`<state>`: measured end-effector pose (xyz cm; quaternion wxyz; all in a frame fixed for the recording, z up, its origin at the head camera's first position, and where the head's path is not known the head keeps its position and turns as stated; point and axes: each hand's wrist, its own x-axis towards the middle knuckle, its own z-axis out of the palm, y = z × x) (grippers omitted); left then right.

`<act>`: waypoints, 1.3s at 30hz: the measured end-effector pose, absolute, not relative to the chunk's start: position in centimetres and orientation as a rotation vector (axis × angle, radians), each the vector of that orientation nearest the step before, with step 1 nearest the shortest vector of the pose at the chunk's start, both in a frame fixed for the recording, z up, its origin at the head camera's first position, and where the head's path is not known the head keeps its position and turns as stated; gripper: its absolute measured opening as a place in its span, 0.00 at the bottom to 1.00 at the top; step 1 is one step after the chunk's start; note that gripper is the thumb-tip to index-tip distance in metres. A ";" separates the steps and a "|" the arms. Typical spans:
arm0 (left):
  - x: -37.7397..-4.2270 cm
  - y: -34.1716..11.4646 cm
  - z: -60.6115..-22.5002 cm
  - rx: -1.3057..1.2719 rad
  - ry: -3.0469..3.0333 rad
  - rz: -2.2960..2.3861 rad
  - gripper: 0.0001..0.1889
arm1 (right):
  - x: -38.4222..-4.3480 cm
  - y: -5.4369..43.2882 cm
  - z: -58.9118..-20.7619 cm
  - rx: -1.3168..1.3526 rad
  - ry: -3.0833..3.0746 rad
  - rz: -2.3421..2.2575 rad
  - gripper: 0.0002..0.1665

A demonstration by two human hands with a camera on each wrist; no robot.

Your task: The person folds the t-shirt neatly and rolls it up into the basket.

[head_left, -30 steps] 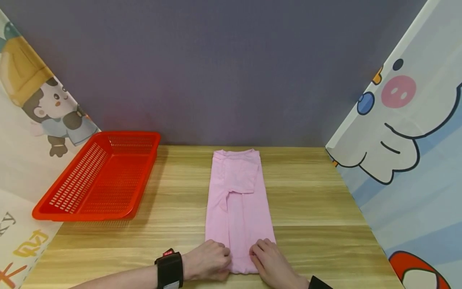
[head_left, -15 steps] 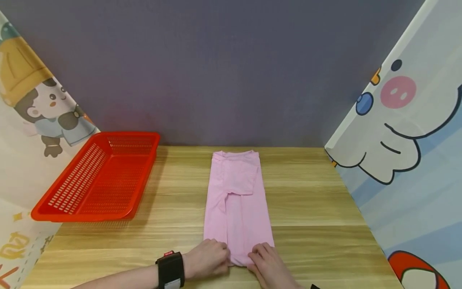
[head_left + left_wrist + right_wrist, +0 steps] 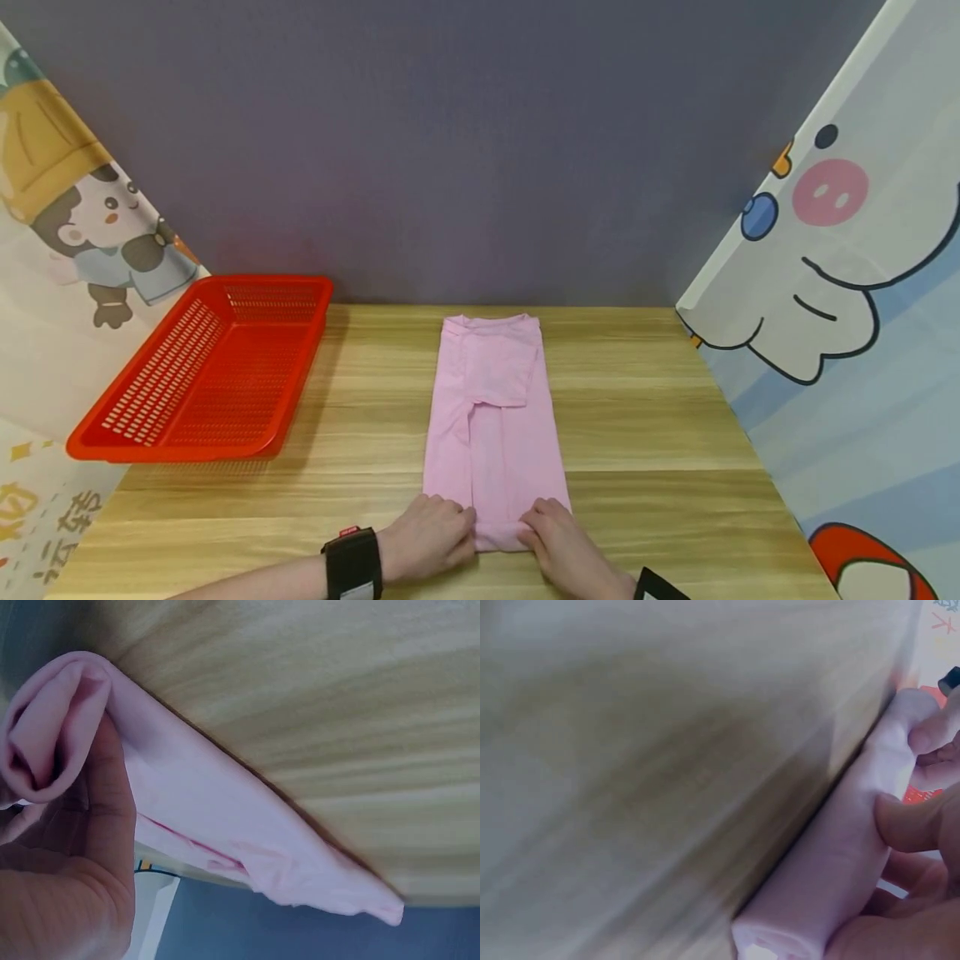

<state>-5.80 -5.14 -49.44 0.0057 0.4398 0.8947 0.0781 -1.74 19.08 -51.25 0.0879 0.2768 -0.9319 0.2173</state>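
Note:
A pink short-sleeved shirt [image 3: 491, 458] lies folded into a long strip on the table, collar at the far end and one sleeve laid across its upper part. Its near hem is turned up into a roll [image 3: 817, 877]. At the roll's left end my left hand [image 3: 431, 537] pinches the cloth; the left wrist view shows the spiral layers of that end [image 3: 56, 735] beside the fingers. My right hand [image 3: 570, 550] holds the roll near its right end, thumb on the near side. Parts of the roll are hidden under both hands.
A red plastic basket [image 3: 277, 433] with perforated sides stands at the left of the wood-grain table [image 3: 645, 433]. A dark grey panel [image 3: 480, 150] rises behind the table. Cartoon-printed sheets [image 3: 840, 275] border both sides.
The near edge of the shirt has moved slightly away from me as the hem turns over into a thicker roll. Both hands stay at its corners.

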 end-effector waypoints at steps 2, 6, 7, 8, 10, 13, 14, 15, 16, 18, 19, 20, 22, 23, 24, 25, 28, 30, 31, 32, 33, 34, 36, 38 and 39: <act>-5.7 -5.2 -49.5 1.390 2.827 0.207 0.10 | -2.0 19.0 -50.9 0.826 -2.827 0.674 0.08; -5.5 -5.2 -49.7 1.463 2.894 0.090 0.13 | -2.6 19.1 -50.4 0.837 -2.928 0.761 0.10; -5.5 -5.2 -49.8 1.481 2.917 0.054 0.13 | -2.8 19.1 -50.3 0.830 -2.956 0.803 0.10; -5.5 -5.2 -49.8 1.492 2.939 0.023 0.14 | -3.0 19.2 -50.2 0.819 -2.986 0.845 0.10; -5.5 -5.2 -50.0 1.484 2.984 -0.031 0.16 | -3.3 19.3 -50.0 0.784 -3.045 0.937 0.09; -5.6 -5.3 -50.2 1.424 3.033 -0.119 0.20 | -3.6 19.4 -49.9 0.737 -3.102 1.020 0.08; -5.6 -5.3 -50.3 1.402 3.038 -0.138 0.20 | -3.7 19.5 -49.9 0.736 -3.105 1.019 0.08; -5.7 -5.3 -50.4 1.389 3.044 -0.165 0.21 | -3.7 19.5 -49.9 0.736 -3.100 1.013 0.07; -5.7 -5.4 -50.5 1.383 3.048 -0.191 0.21 | -3.7 19.4 -49.9 0.737 -3.090 0.997 0.06; -5.7 -5.4 -50.7 1.390 3.048 -0.227 0.21 | -3.5 19.4 -50.1 0.753 -3.047 0.890 0.05; -5.7 -5.4 -50.8 1.398 3.046 -0.239 0.21 | -3.3 19.3 -50.3 0.765 -3.011 0.813 0.05; -5.7 -5.3 -50.8 1.406 3.047 -0.246 0.20 | -3.0 19.2 -50.5 0.773 -2.967 0.723 0.05; -5.7 -5.3 -50.9 1.416 3.049 -0.255 0.20 | -2.5 19.1 -50.9 0.785 -2.870 0.534 0.07; -5.8 -5.3 -50.9 1.415 3.047 -0.249 0.20 | -2.3 19.1 -51.2 0.786 -2.816 0.448 0.10; -5.8 -5.3 -50.9 1.407 3.047 -0.241 0.20 | -2.1 19.0 -51.4 0.787 -2.769 0.390 0.13; -5.9 -5.2 -50.8 1.390 3.041 -0.230 0.20 | -1.9 19.0 -51.6 0.784 -2.735 0.343 0.16; -6.0 -5.2 -50.6 1.349 3.028 -0.197 0.20 | -1.6 18.8 -51.8 0.793 -2.692 0.286 0.23; -6.1 -5.2 -50.5 1.322 3.015 -0.181 0.19 | -1.5 18.7 -51.8 0.807 -2.678 0.280 0.26; -6.1 -5.1 -50.4 1.310 3.008 -0.177 0.19 | -1.5 18.7 -51.8 0.815 -2.671 0.278 0.27; -6.1 -5.1 -50.4 1.305 3.005 -0.172 0.18 | -1.6 18.7 -51.9 0.824 -2.655 0.278 0.27; -6.2 -5.1 -50.4 1.295 3.000 -0.168 0.17 | -1.7 18.7 -52.0 0.829 -2.636 0.279 0.27; -6.2 -5.0 -50.4 1.283 2.990 -0.157 0.16 | -1.7 18.7 -52.1 0.832 -2.624 0.283 0.26; -6.3 -4.9 -50.3 1.262 2.978 -0.150 0.13 | -2.0 18.6 -52.2 0.833 -2.608 0.316 0.23; -6.4 -4.9 -50.3 1.248 2.977 -0.154 0.13 | -2.2 18.6 -52.3 0.830 -2.608 0.379 0.18; -6.4 -4.9 -50.4 1.247 2.979 -0.160 0.13 | -2.3 18.6 -52.3 0.827 -2.614 0.425 0.16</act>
